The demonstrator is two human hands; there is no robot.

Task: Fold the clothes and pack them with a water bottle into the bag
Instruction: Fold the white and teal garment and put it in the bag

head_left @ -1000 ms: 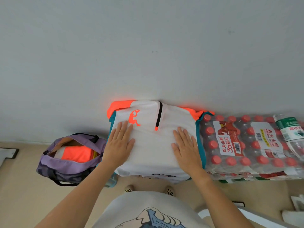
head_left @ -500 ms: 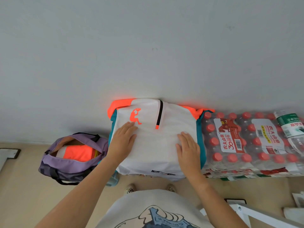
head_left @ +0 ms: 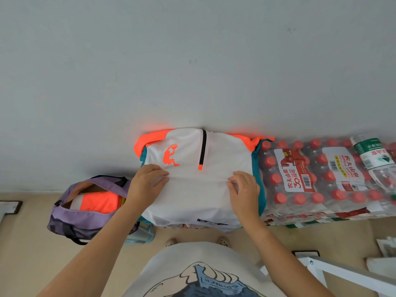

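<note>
Wall (head_left: pixel 192 61): plain grey, fills top half, 12 o'clock.
Floor (head_left: pixel 27 249): beige.
Surface: shrink-wrapped water packs (head_left: pixel 321 179), 3 o'clock.
Jersey (head_left: pixel 199 189): white/orange, on packs, against wall.
L hand (head_left: pixel 147 183): fingers curled, pinching jersey fabric.
R hand (head_left: pixel 244 187): same, gathering cloth.
Bag (head_left: pixel 85 213): purple, open, 9 o'clock, orange garment (head_left: pixel 98 201) inside.
Bottle (head_left: pixel 375 155): green label, lying on packs, far 3 o'clock.

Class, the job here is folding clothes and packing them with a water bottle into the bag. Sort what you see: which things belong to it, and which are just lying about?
Belongs to the job:
white and orange top, pinched by left hand and right hand
purple bag, open, with orange garment inside
loose water bottle

Just lying about:
shrink-wrapped bottle pack
white metal frame
</note>
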